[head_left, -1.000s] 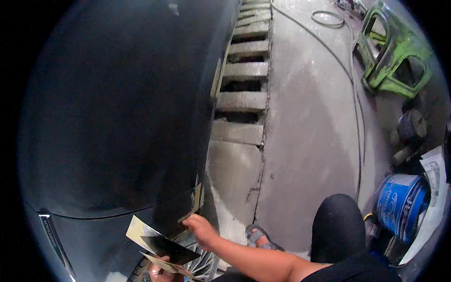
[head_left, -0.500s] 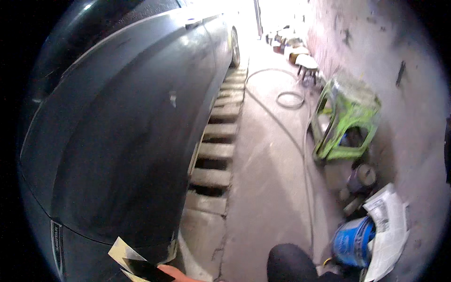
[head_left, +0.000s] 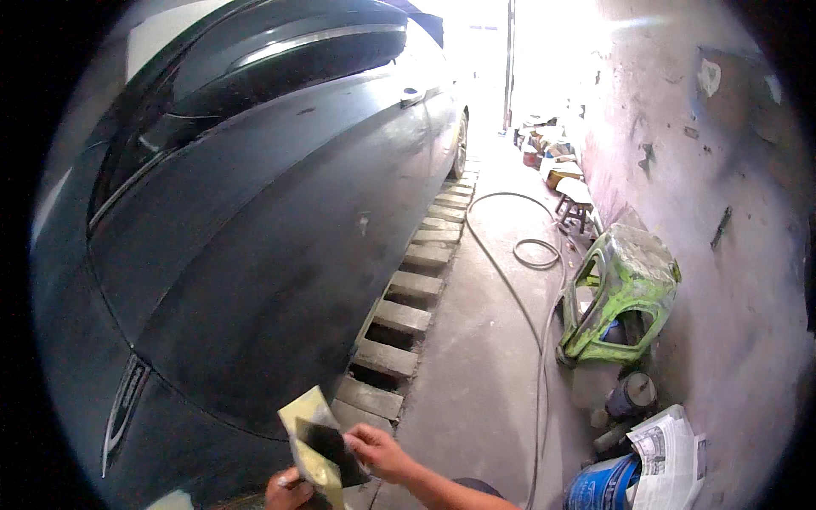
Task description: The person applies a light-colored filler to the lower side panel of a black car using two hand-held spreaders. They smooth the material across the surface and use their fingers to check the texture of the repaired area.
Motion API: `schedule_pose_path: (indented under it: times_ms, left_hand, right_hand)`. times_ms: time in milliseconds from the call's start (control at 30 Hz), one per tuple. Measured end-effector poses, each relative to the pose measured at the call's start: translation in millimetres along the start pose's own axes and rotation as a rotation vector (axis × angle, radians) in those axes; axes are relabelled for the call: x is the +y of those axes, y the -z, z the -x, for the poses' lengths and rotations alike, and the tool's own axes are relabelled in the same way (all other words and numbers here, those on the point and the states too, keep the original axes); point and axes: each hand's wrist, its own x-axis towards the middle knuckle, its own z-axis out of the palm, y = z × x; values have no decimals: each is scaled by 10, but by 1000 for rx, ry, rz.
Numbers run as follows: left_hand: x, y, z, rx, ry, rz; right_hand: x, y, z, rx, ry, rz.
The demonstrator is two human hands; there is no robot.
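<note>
In front of me at the bottom, both hands are at thin, flat pale yellow pieces with a dark patch between them; their exact kind I cannot make out. My right hand comes in from the lower right, its fingers pinched on the right edge by the dark patch. My left hand is closed at the lower left edge of the same pieces, partly cut off by the frame. Left of my hands, apart from them, stretches the dull dark grey side of a car, with a small pale spot on its door.
A slotted floor strip runs beside the car. A hose lies looped along the floor. Against the right wall stand a stool, a green frame-like piece, a can and a blue bucket with newspaper.
My view has shifted, so more of the car's window and mirror shows. The flat pieces have come further up into view, and both hands are now seen on them, where one showed before.
</note>
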Motion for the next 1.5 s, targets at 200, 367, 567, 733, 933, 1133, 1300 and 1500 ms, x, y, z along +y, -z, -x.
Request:
schedule_pose_path:
  times_ms: [200,367,567,733,933,1133,1300,1500]
  left_hand:
    - [-308,169,-148,-319,44,413]
    - [-474,56,-82,-447,17,300]
    - [-414,165,426,-256,74,382]
    - [-383,107,540,137,-68,481]
    - [-415,33,474,240,-605,783]
    - [-254,-108,620,243,-698,821]
    - [-305,-113,668,67,-734,758]
    - [-495,-17,610,64,-595,135]
  right_hand:
    - [-681,43,37,-28,81,113]
    - [-605,164,276,-117,65,-185]
    - [-624,-261,419,-198,48,-86]
    - [-842,-261,371,-54,215,-87]
    - [-736,-22,675,-225,260,153]
    - [-597,-329,813,-276,174,165]
    - [-730,-366,706,-286,362,464]
    - [-940,-370,695,-242,342,455]
